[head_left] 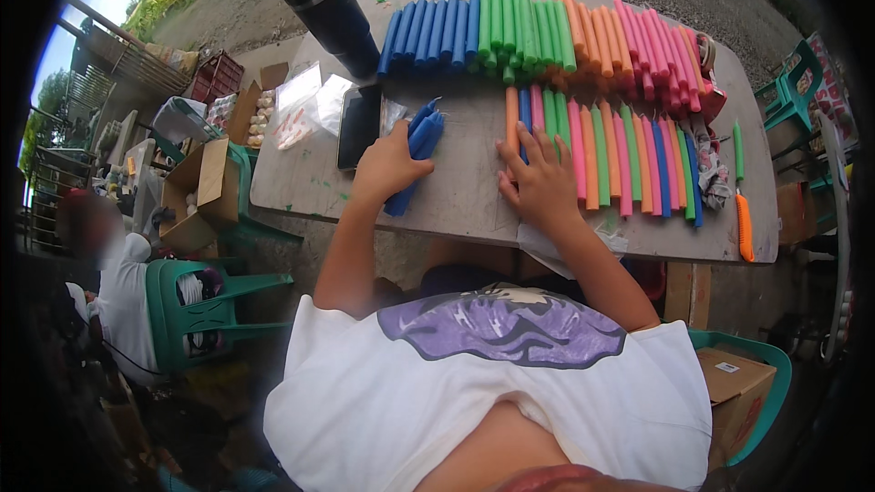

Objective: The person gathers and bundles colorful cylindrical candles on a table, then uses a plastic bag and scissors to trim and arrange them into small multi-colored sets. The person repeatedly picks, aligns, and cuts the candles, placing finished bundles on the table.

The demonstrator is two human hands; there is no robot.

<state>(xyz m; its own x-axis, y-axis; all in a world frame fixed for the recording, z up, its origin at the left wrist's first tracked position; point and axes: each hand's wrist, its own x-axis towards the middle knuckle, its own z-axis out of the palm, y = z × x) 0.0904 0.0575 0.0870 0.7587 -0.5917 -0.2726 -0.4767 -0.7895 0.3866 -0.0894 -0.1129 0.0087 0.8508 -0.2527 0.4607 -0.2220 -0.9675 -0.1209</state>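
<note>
I have the left hand (390, 166), fingers curled around slender blue wax candles (426, 141); the right hand (543, 180), fingers spread apart over multicoloured wax candles (609, 150) rowed rightward from them. Left of the left fingers lies a black rectangular phone (361, 125).

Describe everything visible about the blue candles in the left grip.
The blue candles form a small bunch of slender, smooth, waxy-looking sticks, at least two, side by side. Their narrowed tips, apparently with wicks, point away from the person and slightly right; the lower ends are close to the near edge of the table. The left grip curls over them, thumb across, hiding part, so the exact count is unclear.
</note>
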